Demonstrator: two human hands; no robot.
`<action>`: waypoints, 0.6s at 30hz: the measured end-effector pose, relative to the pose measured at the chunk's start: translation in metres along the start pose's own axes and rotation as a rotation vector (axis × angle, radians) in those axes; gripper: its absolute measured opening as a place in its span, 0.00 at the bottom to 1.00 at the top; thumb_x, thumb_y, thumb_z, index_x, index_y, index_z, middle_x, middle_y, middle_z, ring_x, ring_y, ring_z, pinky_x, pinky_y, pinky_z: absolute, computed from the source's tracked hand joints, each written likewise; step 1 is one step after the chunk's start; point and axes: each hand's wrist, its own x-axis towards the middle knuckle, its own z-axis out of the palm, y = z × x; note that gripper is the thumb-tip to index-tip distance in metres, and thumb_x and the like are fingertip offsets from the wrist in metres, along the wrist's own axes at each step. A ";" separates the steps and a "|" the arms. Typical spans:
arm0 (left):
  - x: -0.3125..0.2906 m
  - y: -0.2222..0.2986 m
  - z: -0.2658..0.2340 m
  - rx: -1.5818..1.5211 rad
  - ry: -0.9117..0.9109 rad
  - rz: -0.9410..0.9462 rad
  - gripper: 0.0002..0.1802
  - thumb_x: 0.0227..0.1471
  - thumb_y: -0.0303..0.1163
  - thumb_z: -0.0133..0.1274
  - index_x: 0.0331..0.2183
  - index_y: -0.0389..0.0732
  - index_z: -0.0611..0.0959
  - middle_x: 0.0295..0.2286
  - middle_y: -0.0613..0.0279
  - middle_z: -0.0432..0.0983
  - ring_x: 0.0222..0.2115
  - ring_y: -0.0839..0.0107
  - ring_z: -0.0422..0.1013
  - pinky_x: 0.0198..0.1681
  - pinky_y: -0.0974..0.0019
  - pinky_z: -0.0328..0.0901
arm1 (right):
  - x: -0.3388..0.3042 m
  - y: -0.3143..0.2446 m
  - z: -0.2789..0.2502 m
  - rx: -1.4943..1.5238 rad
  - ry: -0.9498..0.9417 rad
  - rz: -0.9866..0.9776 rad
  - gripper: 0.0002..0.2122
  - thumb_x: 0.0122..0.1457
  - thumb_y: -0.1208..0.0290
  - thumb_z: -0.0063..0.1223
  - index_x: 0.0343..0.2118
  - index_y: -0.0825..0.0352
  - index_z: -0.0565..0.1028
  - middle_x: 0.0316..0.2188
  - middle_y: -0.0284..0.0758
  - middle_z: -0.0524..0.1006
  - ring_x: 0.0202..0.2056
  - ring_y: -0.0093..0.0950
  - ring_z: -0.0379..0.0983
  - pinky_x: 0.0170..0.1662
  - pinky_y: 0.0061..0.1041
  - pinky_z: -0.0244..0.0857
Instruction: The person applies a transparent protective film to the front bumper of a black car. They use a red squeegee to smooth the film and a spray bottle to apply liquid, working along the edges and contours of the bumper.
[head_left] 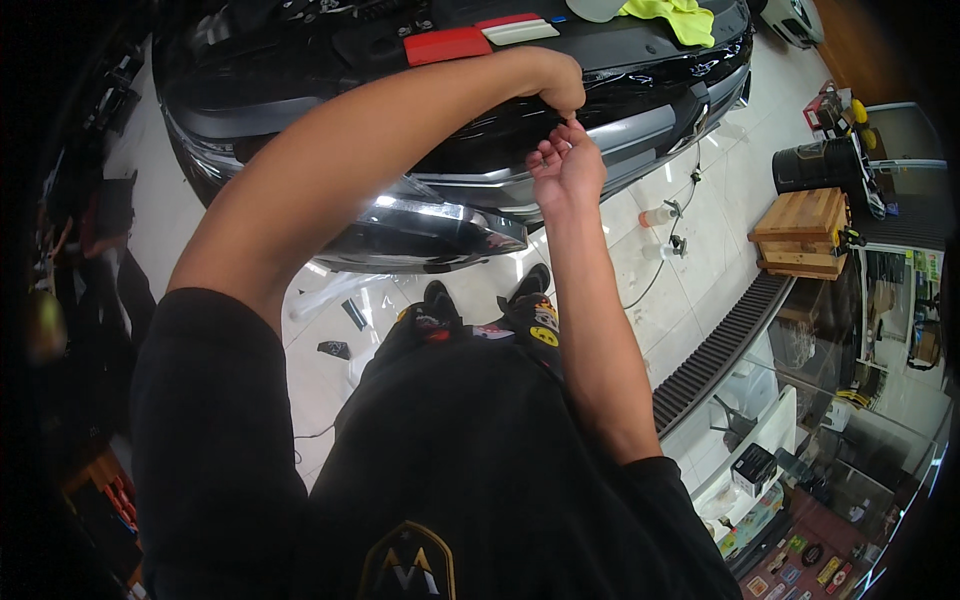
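Both of my hands meet over the front of a dark car, at the glossy black panel (480,140) above its grey grille trim (630,130). My left hand (562,82) reaches across from the left and is closed, its fingers bent downward. Just below it, my right hand (570,172) is turned palm up, with the thumb and forefinger pinched together against the left fingertips and the other fingers curled loosely. Whatever sits between the fingertips is too small to make out. Beyond my left forearm, red squeegees (445,46) and a white squeegee (522,32) lie on the car.
A yellow-green cloth (680,18) rests at the car's far edge. Two spray bottles (657,216) stand on the tiled floor near a dark hose. Right of them are a wooden box (803,222) and a black drum (815,167). Film scraps (334,350) lie by my feet.
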 end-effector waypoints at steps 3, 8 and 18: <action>0.005 0.006 0.007 -0.148 0.027 -0.277 0.22 0.53 0.36 0.59 0.49 0.42 0.90 0.48 0.43 0.83 0.51 0.47 0.79 0.54 0.48 0.72 | 0.000 -0.002 0.002 -0.030 0.045 -0.086 0.23 0.63 0.77 0.51 0.62 0.60 0.66 0.34 0.32 0.72 0.29 0.25 0.69 0.32 0.30 0.64; 0.012 0.003 0.008 -0.173 0.054 -0.230 0.22 0.52 0.38 0.62 0.44 0.32 0.89 0.47 0.37 0.83 0.49 0.44 0.79 0.52 0.50 0.72 | 0.019 -0.018 -0.009 0.023 -0.022 -0.002 0.09 0.65 0.73 0.54 0.47 0.61 0.73 0.30 0.29 0.70 0.28 0.24 0.66 0.32 0.29 0.62; 0.050 -0.042 0.011 0.178 -0.131 -0.016 0.26 0.55 0.51 0.65 0.38 0.34 0.90 0.28 0.47 0.82 0.28 0.54 0.77 0.35 0.55 0.72 | 0.011 -0.011 -0.009 -0.344 -0.192 0.078 0.09 0.65 0.66 0.67 0.33 0.58 0.75 0.21 0.23 0.68 0.18 0.18 0.60 0.27 0.23 0.56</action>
